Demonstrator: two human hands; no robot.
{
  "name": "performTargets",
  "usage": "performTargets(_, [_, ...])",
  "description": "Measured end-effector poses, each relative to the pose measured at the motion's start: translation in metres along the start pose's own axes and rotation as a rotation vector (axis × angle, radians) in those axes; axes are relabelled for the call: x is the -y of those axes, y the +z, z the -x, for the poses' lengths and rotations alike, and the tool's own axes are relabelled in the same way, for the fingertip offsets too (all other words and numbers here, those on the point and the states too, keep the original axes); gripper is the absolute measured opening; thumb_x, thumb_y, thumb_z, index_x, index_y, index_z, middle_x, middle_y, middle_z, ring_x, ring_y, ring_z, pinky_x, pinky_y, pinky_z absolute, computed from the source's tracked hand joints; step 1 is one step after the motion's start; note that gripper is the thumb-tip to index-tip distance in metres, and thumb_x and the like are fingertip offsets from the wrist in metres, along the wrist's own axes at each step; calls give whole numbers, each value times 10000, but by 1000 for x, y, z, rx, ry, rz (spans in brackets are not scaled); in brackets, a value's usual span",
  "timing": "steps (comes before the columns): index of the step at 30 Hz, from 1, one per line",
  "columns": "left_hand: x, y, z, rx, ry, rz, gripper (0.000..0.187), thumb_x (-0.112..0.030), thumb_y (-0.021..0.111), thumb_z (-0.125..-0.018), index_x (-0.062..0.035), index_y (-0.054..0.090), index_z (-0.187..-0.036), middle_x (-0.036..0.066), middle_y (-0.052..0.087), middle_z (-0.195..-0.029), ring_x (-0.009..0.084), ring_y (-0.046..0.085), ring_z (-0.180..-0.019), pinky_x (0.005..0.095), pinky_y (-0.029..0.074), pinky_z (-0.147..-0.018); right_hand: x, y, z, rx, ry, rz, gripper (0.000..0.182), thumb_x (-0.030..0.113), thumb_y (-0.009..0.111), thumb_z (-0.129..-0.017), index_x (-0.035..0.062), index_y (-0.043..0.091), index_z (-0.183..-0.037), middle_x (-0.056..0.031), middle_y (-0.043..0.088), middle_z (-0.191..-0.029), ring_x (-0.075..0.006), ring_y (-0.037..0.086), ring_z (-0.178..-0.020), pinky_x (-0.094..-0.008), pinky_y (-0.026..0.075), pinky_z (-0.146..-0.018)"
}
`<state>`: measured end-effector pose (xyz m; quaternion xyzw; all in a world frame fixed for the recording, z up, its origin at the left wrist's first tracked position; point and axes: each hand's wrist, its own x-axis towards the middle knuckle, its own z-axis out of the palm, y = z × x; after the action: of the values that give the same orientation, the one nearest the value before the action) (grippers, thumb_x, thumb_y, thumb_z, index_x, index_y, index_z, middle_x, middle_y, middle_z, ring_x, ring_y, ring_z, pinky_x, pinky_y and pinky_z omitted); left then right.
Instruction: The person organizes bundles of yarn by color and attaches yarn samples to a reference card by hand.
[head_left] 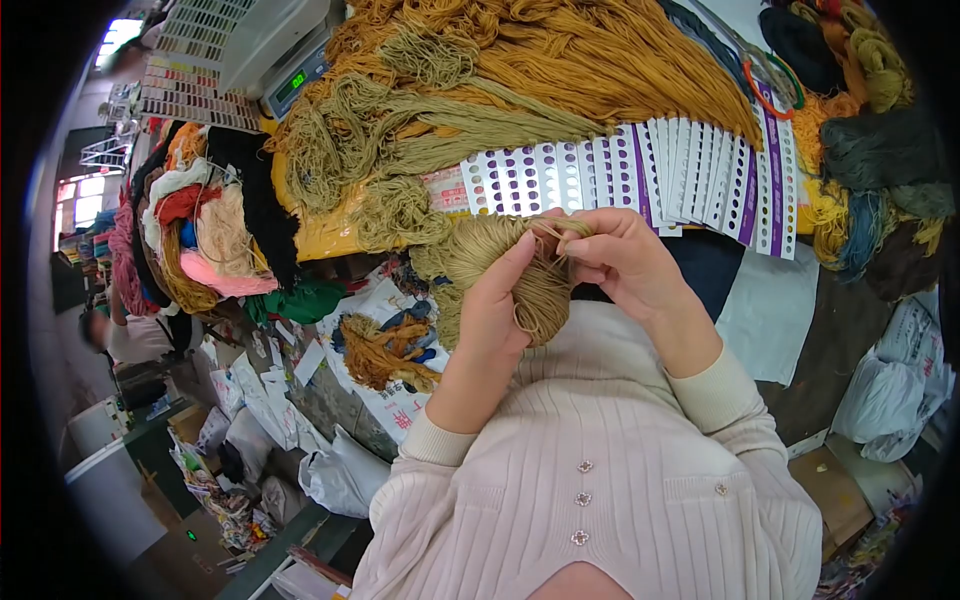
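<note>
A smooth, olive-gold yarn skein [480, 245] bulges at the frame's centre, cupped in the curled left hand [500, 295]; the right hand [625, 255] pinches its strands between thumb and fingertips, and both partly hide it. Ropy ochre yarn [560, 50] and crinkled green hanks [440, 130] heap over yellow plastic [325, 225] across the top, in a cluttered room. Around lie stiff hole-punched cards [590, 175], scissors [770, 95] upper right, and, upper left, a scale [296, 84] and a colour chart [195, 95].

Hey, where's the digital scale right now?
In the head view, the scale sits at upper left, between the colour-sample charts and the heap of golden-brown yarn.
</note>
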<state>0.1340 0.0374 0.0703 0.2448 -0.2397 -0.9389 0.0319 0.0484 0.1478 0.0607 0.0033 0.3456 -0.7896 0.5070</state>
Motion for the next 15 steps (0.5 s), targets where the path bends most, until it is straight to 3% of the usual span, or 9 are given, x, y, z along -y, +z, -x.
performTargets(5, [-6,1,5,-55,-17,-145,261,-159,407,-838,36,503,-982,68,550,-781,129,526,-749,242,428,-683,8,-6,7,187,195,-182,50,53,497,-752,16,530,-744,-28,526,-653,-52,401,-478,-176,311,-415])
performTargets(8, [-22,-10,6,189,-114,-81,216,-143,428,-827,37,509,-915,54,534,-675,112,504,-627,211,416,-581,16,-15,12,324,317,-213,56,65,494,-757,22,517,-731,-23,513,-633,-63,426,-492,-183,315,-421])
performTargets(9, [-28,17,7,66,-177,-281,174,-122,439,-815,33,515,-842,52,508,-599,108,470,-538,206,399,-522,22,-14,12,357,351,-179,67,70,499,-756,17,523,-722,-22,510,-627,-65,432,-496,-186,316,-421])
performTargets(10, [-31,15,2,127,-216,-405,176,-121,440,-813,34,519,-833,52,506,-595,105,457,-515,203,392,-511,28,-12,14,392,388,-143,78,74,505,-755,12,529,-714,-20,506,-622,-67,437,-500,-189,316,-422])
performTargets(13, [-58,12,-5,290,-308,-648,179,-107,448,-798,46,541,-784,51,504,-589,80,413,-442,186,343,-430,57,5,25,134,78,1050,88,66,538,-737,-16,547,-709,-21,505,-611,-72,427,-492,-195,320,-430])
performTargets(15, [-66,15,2,89,-220,-626,174,-98,450,-793,48,540,-762,49,500,-582,70,398,-417,179,324,-394,64,11,32,233,-89,1068,82,49,551,-726,-33,552,-719,-24,511,-617,-77,434,-492,-193,332,-440])
